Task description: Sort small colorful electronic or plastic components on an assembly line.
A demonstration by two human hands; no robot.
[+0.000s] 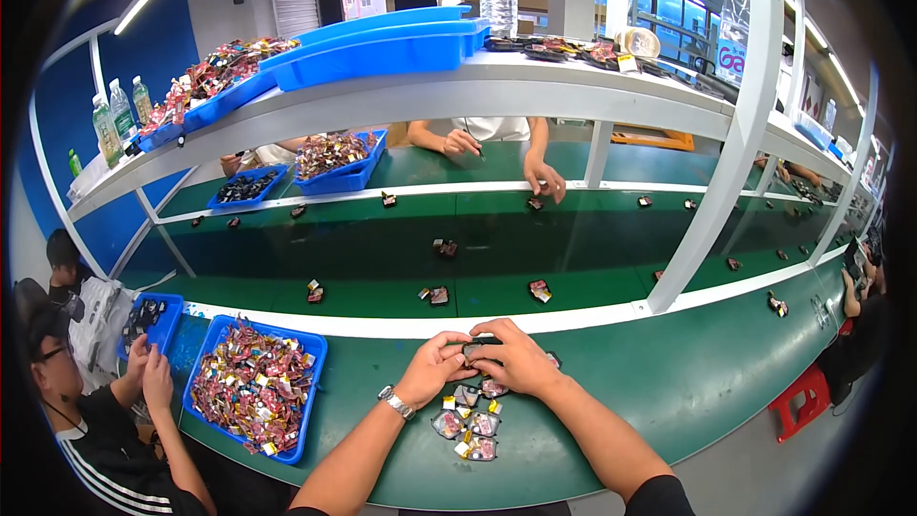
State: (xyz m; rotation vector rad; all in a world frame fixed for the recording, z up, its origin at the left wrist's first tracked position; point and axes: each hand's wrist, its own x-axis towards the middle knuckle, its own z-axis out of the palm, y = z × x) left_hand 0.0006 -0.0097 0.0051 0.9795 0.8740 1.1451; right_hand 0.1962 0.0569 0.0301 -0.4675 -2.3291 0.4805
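Observation:
My left hand (435, 368) and my right hand (516, 358) meet over the green bench, both pinching one small dark part (478, 349) between the fingertips. A silver watch sits on my left wrist. Just below my hands lies a cluster of small dark parts with pink and yellow labels (470, 419) on the bench top. To my left stands a blue tray (254, 384) heaped with several small wrapped pieces in red, yellow and silver.
A green conveyor belt (401, 258) beyond a white rail carries scattered small parts. A seated person at the left works beside a smaller blue tray (153, 320). Another person's hands (544, 177) rest across the belt. Blue bins (382, 43) and bottles sit on the upper shelf.

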